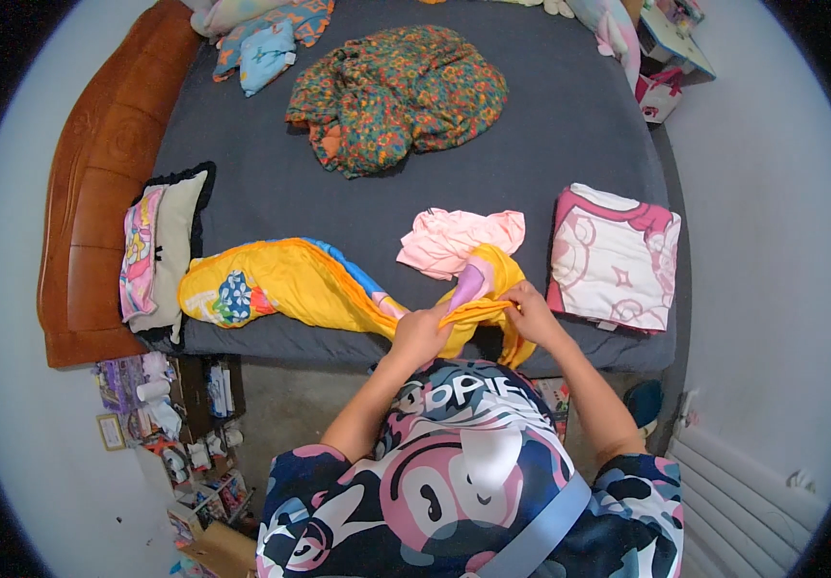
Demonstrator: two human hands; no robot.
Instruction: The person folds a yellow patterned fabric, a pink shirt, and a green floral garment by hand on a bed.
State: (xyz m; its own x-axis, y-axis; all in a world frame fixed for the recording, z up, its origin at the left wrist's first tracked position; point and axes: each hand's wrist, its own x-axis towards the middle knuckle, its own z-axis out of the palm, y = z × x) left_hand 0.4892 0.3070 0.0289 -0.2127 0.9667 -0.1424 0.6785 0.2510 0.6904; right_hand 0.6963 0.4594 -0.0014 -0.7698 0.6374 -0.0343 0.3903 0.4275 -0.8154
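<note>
A yellow quilt [300,282] with orange edging and a blue underside lies lengthwise along the near side of the bed. Its right end is gathered up between my two hands. My left hand [419,336] grips the edging, with the fingertips partly hidden by the cloth. My right hand [529,314] pinches the same edge farther right, and a loose yellow flap hangs below it. A lilac patch shows where the fabric folds over. Just beyond my hands, a crumpled pink cloth [458,238] touches or nearly touches the raised part of the quilt.
A folded pink-and-white blanket [614,256] lies at the right. Beyond is a bunched floral quilt [401,94] on the grey bed sheet [567,130]. Pillows [177,246] lean near the wooden headboard [104,209]. A cluttered shelf [206,448] stands lower left, a white radiator [748,491] lower right.
</note>
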